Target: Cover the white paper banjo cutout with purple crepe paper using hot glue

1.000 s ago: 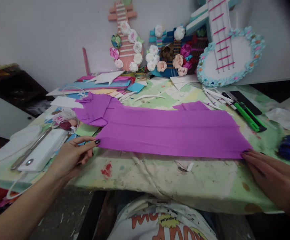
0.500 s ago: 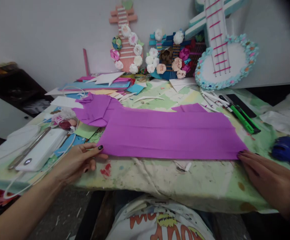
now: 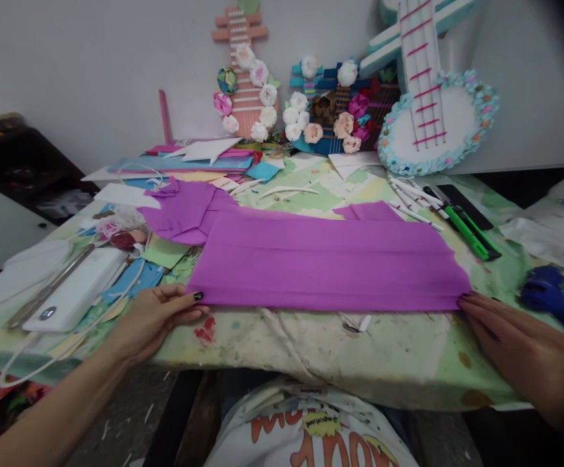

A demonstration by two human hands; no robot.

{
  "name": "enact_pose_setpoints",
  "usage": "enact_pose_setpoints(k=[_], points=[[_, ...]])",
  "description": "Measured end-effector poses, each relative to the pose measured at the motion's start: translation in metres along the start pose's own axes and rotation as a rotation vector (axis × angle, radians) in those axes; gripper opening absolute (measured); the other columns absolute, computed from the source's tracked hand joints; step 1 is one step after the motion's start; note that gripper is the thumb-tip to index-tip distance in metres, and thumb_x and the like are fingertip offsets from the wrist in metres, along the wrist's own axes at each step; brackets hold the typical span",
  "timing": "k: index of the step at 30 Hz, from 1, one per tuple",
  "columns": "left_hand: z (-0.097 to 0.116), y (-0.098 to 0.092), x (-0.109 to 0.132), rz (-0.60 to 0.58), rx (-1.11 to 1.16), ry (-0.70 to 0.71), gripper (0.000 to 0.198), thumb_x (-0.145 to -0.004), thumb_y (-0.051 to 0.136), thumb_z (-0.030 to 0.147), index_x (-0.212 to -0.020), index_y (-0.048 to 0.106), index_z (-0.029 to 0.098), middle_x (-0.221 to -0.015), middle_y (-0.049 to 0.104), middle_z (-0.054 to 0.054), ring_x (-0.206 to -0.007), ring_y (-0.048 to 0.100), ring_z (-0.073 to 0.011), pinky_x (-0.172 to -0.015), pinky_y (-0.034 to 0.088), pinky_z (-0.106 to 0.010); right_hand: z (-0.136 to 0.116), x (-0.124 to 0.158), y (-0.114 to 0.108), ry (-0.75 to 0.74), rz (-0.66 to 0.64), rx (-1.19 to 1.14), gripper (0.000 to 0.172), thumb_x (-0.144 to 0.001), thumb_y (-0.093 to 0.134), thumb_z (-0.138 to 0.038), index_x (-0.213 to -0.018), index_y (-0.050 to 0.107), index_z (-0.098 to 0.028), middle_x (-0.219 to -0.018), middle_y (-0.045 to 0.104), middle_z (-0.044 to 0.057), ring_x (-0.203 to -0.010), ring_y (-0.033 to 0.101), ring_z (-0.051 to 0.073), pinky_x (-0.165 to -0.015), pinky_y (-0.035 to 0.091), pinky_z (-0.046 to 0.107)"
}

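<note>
A long purple paper sheet (image 3: 330, 266) lies across the middle of the table, with crease lines running along its length. My left hand (image 3: 158, 318) pinches its near left corner between thumb and fingers. At the near right corner, my right hand (image 3: 515, 344) has its fingers pressed together on the paper. Beside the sheet's upper left end sits a crumpled purple piece (image 3: 179, 211). Another purple scrap (image 3: 367, 211) shows behind the sheet's far edge.
Decorated guitar shapes (image 3: 247, 91) lean against the wall. Green cutters (image 3: 471, 233) and white sticks lie at the right, near a blue tool (image 3: 549, 292). A white power bank (image 3: 75, 288) with a cable is at the left. Stacked coloured sheets (image 3: 185, 162) lie behind.
The fingers of my left hand have drawn closer together at the paper's corner. The view has shifted slightly, while the sheet stays nearly in place.
</note>
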State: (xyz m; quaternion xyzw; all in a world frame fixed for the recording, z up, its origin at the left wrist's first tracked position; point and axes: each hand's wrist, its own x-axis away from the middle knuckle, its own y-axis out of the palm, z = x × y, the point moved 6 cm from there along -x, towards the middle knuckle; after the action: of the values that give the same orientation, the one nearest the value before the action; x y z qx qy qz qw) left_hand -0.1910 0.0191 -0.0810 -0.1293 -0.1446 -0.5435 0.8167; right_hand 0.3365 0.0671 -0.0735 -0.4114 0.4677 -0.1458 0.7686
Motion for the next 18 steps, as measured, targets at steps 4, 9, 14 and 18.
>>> enact_pose_setpoints(k=[4,9,14,18], points=[[-0.004,0.001,-0.001,-0.005,-0.01,0.02,0.036,-0.057,0.082,0.023,-0.069,0.049,0.015,-0.059,0.069,-0.005,-0.059,0.07,-0.0173,-0.051,0.055,-0.016,0.001,0.001,-0.001,-0.026,0.02,0.035,0.02,-0.085,0.056,-0.024,-0.098,0.069,-0.015,-0.105,0.071,0.008,-0.091,0.068,0.022,-0.083,0.053,0.03],[0.006,0.004,0.003,-0.027,-0.317,0.224,0.04,-0.066,0.075,0.034,-0.075,0.038,0.021,-0.055,0.06,0.005,-0.049,0.061,-0.0126,-0.048,0.046,-0.019,0.001,0.003,0.001,-0.053,-0.034,0.016,0.024,-0.087,0.052,-0.024,-0.104,0.067,-0.014,-0.109,0.07,0.01,-0.097,0.067,0.023,-0.092,0.05,0.033],[0.023,0.01,0.013,0.09,-0.984,0.67,0.028,-0.076,0.06,0.035,-0.066,0.04,0.02,-0.055,0.042,0.007,-0.049,0.041,-0.01,-0.05,0.031,-0.022,0.005,0.008,0.006,-0.101,-0.038,0.014,0.026,-0.085,0.054,-0.025,-0.107,0.065,-0.017,-0.114,0.068,0.01,-0.101,0.065,0.023,-0.093,0.049,0.032],[0.023,0.019,0.022,0.058,-1.167,0.965,0.015,-0.087,0.049,0.026,-0.075,0.054,0.018,-0.074,0.053,-0.002,-0.072,0.052,-0.0161,-0.067,0.041,-0.027,0.008,0.01,0.008,-0.077,-0.062,-0.036,0.027,-0.085,0.053,-0.028,-0.108,0.066,-0.019,-0.115,0.068,0.008,-0.103,0.065,0.024,-0.096,0.049,0.034]])
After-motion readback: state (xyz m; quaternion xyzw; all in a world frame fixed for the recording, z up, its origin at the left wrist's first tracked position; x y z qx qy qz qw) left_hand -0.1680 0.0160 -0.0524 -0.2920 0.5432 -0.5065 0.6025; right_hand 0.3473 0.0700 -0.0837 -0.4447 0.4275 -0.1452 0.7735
